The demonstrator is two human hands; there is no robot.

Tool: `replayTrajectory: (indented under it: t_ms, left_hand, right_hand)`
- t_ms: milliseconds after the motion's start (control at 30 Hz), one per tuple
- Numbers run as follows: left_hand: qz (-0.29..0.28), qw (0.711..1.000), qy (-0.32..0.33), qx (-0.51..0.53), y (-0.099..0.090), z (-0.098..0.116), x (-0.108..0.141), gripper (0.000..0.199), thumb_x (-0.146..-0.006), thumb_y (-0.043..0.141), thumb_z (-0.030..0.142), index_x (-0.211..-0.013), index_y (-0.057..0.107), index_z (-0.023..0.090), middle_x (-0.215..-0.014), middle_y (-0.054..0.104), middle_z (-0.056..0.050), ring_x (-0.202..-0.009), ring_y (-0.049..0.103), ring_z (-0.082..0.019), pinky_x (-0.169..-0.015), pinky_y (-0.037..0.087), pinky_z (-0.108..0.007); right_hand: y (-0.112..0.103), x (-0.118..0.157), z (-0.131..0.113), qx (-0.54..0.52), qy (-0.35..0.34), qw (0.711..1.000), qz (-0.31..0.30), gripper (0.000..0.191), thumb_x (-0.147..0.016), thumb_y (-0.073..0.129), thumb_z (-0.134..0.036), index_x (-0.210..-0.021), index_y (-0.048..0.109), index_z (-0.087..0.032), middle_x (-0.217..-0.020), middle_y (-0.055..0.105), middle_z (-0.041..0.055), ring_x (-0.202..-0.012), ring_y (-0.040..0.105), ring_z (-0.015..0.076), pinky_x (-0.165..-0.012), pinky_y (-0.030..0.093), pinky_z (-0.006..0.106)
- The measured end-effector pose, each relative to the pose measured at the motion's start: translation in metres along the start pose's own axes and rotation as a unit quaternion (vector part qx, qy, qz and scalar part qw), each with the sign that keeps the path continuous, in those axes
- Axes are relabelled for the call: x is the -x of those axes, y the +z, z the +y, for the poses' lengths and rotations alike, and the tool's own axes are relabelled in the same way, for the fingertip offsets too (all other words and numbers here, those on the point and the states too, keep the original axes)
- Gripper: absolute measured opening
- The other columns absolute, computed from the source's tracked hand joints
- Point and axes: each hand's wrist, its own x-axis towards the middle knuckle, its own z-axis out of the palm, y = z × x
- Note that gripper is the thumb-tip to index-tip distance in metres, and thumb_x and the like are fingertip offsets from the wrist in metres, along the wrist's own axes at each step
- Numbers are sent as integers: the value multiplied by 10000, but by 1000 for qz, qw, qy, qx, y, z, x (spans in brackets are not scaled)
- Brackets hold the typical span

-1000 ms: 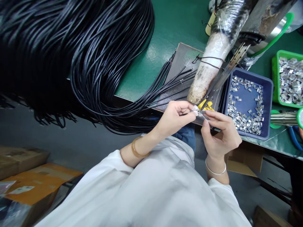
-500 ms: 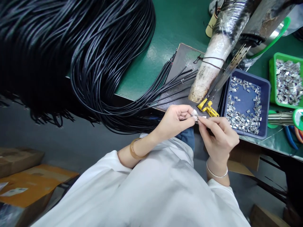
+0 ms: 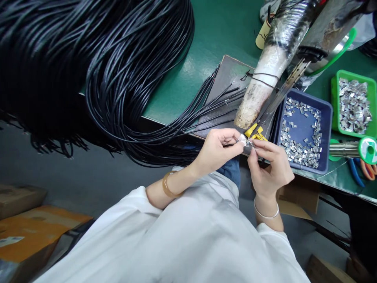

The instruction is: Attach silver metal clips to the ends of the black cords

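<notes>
My left hand [image 3: 219, 151] pinches the end of a black cable, where a small metal connector [image 3: 246, 143] shows past a white-covered fingertip. Close by on the right, my right hand [image 3: 269, 165] has thumb and fingers drawn together at thin bare wires beside the connector; what exactly they grip is too small to tell. Just beyond the hands lies a yellow tool [image 3: 255, 132] under the tip of a white wrapped tube [image 3: 253, 96]. Black cables [image 3: 165, 135] run from a large bundle on the left, several ends resting on a dark board [image 3: 218, 94].
A blue tray [image 3: 326, 133] of small metal pieces sits right of my hands, with a green tray [image 3: 335, 102] of similar pieces beyond. A solder spool [image 3: 367, 150] stands at the right. Cardboard boxes [image 3: 35, 232] are at lower left.
My right hand's fingers have shifted and spread a little from the left fingertips, so the metal connector and thin wires now show. The view has shifted slightly.
</notes>
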Motion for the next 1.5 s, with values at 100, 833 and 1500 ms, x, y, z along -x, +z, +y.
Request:
replayTrajectory:
  t_ms: [100, 833, 1500]
  left_hand:
    - [24, 1000, 11, -10, 3, -1, -3, 111, -767, 680, 203, -702, 644, 120, -616, 580, 9, -549, 468, -64, -548, 377, -194]
    - [54, 998, 5, -19, 4, 4, -3, 129, -749, 695, 222, -687, 626, 131, -524, 414, 58, -495, 336, -49, -487, 279, -202]
    - [54, 998, 33, -26, 7, 3, -2, 131, -778, 652, 218, -697, 593, 133, -543, 367, 66, -501, 310, -48, -484, 248, -206]
  right_hand:
    - [3, 3, 1, 2, 0, 1000, 16, 221, -791, 727, -53, -909, 627, -211, -1025, 760, 31, -905, 747, 166, -796, 640, 304]
    - [-2, 2, -4, -21, 9, 1000, -19, 195, -798, 714, -78, -854, 584, -212, -1130, 739, 49, -963, 750, 186, -779, 676, 294]
    - [2, -1, -5, -10, 11, 1000, 10, 237, -773, 752, -52, -917, 662, -217, -1068, 732, 31, -938, 732, 174, -815, 652, 305]
